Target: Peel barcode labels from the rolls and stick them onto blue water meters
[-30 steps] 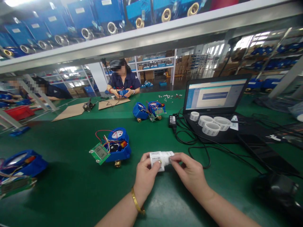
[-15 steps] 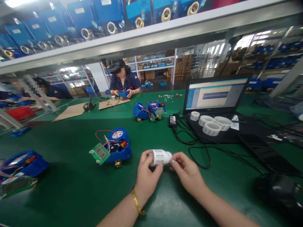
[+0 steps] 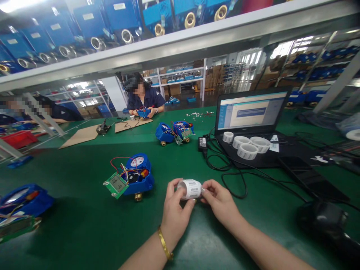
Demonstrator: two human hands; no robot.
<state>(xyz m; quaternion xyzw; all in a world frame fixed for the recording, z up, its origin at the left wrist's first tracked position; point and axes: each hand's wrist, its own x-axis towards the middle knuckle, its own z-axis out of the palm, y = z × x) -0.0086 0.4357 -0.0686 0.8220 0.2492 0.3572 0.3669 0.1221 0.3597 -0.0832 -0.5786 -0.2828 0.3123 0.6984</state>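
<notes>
Just above the table, a roll of white barcode labels (image 3: 192, 188) is held between both hands. My left hand (image 3: 177, 206) is closed around its left end, the index finger partly inside the core. At the right edge of the roll, my right hand (image 3: 218, 198) pinches it between thumb and fingers; the exact spot is hidden. To the left of my hands sits a blue water meter (image 3: 143, 183) with its housing uncovered, wires showing and a green display board (image 3: 116, 184) hanging off it.
Several label rolls (image 3: 247, 150) lie on the open laptop (image 3: 253, 112). Black cables (image 3: 242, 183), a phone (image 3: 312, 176) and a dark device (image 3: 323, 225) are at right. More meters (image 3: 25, 202) stand left and behind. A shelf (image 3: 140, 47) spans above; a co-worker (image 3: 143, 99) sits opposite.
The label roll has turned a little, so its barcodes face differently and its open core shows more on the left. The view has shifted slightly; both hands stay on the roll.
</notes>
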